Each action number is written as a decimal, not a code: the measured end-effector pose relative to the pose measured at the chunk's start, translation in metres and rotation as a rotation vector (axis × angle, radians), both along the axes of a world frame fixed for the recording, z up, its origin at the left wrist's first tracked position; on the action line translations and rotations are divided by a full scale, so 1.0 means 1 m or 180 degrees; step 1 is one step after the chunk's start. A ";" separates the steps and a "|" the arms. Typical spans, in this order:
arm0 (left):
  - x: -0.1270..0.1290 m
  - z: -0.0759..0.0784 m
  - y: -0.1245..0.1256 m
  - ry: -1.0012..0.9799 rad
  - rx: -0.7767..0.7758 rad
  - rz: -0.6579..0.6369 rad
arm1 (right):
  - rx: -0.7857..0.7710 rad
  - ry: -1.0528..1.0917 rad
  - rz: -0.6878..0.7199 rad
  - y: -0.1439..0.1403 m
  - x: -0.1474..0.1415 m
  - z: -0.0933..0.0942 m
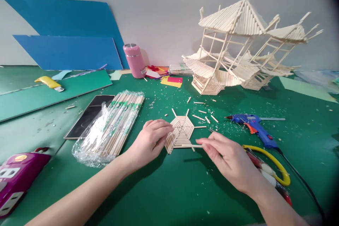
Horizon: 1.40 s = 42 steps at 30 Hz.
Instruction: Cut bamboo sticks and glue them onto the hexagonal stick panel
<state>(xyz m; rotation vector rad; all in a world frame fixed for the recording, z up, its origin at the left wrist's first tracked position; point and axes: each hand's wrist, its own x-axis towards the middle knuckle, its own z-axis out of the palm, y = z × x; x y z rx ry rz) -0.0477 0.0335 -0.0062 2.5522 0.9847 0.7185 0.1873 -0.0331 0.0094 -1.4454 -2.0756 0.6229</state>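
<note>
A flat, web-like panel of thin wooden sticks (182, 130) lies on the green table, with several spoke ends jutting past its edge. My left hand (152, 139) is at its left edge, fingers bent and closed over that side; the fingertips are partly hidden. A single wooden stick (192, 146) is pinched between the thumb and fingers of my right hand (225, 157), its free end over the panel's lower right edge. Just beyond those fingers shows a dark metal tip (211, 130). Whether it belongs to the tool beneath my right wrist I cannot tell.
A blue glue gun (255, 127) and a yellow ring-shaped handle (284, 173) lie right. Left are bagged sticks (119, 123), a dark tablet (91, 114), a purple power strip (21, 176) and a yellow cutter (49, 82). Behind stand a pink bottle (135, 61) and a stick pavilion (227, 49).
</note>
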 end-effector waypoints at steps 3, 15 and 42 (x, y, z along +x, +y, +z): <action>0.000 -0.008 0.000 -0.0024 0.0072 -0.0034 | 0.0279 -0.0500 0.0108 0.004 -0.007 -0.009; 0.001 -0.021 -0.004 -0.0131 -0.0076 -0.0165 | 0.0448 -0.0414 0.0096 0.001 -0.013 -0.033; 0.004 -0.020 -0.010 0.0221 -0.0167 -0.0186 | 0.0526 -0.0348 0.0010 0.006 -0.013 -0.037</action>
